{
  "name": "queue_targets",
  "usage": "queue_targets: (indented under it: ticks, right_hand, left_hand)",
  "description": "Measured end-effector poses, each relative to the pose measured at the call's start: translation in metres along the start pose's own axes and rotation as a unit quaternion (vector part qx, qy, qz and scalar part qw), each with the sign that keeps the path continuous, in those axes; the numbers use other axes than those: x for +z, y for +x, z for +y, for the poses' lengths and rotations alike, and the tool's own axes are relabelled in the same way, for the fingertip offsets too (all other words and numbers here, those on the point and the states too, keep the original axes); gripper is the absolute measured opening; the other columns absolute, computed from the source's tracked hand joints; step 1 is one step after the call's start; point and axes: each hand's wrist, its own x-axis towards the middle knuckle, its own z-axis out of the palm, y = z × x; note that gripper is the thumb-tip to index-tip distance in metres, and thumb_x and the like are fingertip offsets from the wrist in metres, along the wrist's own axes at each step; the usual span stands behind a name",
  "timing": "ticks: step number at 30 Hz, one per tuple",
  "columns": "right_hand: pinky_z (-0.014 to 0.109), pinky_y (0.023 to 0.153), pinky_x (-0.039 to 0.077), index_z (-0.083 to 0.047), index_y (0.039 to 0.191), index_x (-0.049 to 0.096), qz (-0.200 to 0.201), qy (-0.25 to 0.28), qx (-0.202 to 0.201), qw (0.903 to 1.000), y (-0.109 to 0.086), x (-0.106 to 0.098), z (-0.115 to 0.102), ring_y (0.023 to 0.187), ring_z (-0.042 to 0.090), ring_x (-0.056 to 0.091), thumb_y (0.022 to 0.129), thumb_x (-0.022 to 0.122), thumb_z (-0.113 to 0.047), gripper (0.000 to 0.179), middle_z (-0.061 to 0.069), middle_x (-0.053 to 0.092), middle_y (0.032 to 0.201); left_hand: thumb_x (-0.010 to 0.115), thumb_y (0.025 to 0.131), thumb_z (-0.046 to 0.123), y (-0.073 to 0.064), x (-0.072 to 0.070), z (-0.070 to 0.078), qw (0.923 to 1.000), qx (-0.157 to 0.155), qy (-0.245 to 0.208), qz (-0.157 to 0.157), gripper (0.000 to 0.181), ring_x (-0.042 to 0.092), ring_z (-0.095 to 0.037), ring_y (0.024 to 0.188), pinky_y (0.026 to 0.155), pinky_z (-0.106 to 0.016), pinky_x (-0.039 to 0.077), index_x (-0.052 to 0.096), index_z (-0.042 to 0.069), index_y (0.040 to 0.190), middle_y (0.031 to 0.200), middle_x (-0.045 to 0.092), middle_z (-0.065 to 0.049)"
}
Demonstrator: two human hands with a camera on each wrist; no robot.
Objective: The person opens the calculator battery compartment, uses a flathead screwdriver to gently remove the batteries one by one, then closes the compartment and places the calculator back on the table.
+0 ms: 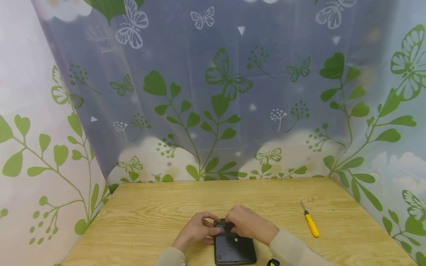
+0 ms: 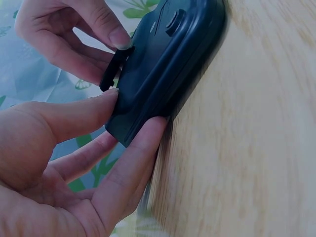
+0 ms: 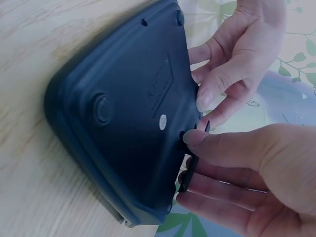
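A black calculator-like device (image 1: 237,251) lies on the wooden table with its underside up, showing round rubber feet (image 3: 102,109) and a small white sticker (image 3: 163,122). My left hand (image 1: 197,229) holds its far left corner, thumb on the upturned back and fingers along the side. Between the thumb and fingers of my right hand (image 1: 250,224) is a small black cover (image 2: 114,69), which stands tilted up at the device's far edge. In the head view the right hand hides most of this cover.
To the right on the wooden table (image 1: 149,207) lies a screwdriver (image 1: 311,224) with a yellow handle, its tip pointing away. Several tiny pieces (image 1: 311,200) lie near that tip. A patterned curtain (image 1: 186,111) hangs behind the table and along both sides.
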Motion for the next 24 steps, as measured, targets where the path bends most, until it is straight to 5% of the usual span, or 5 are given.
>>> queue_targets:
  ticks: [11, 24]
  right_hand:
    - [0.021, 0.079, 0.061, -0.011, 0.110, 0.079, -0.039, 0.031, -0.008, 0.9987, -0.0001, -0.0056, 0.0023, 0.096, 0.008, 0.072, 0.081, 0.084, 0.000, 0.031, -0.001, 0.078, 0.104]
    - [0.020, 0.073, 0.058, -0.012, 0.110, 0.079, -0.036, 0.009, -0.003, 0.9993, -0.0051, -0.0094, 0.0059, 0.085, 0.007, 0.065, 0.082, 0.084, -0.001, 0.030, -0.001, 0.073, 0.096]
  left_hand:
    - [0.079, 0.089, 0.001, 0.0014, 0.0000, -0.0009, 1.0000, 0.003, 0.008, 0.002, 0.037, 0.071, -0.023, 0.082, 0.070, -0.041, 0.068, 0.067, 0.002, 0.124, 0.100, 0.060, -0.015]
    - [0.080, 0.088, 0.002, 0.0005, 0.0003, -0.0001, 1.0000, 0.002, 0.004, 0.006, 0.038, 0.071, -0.023, 0.081, 0.069, -0.039, 0.068, 0.067, 0.002, 0.124, 0.101, 0.060, -0.016]
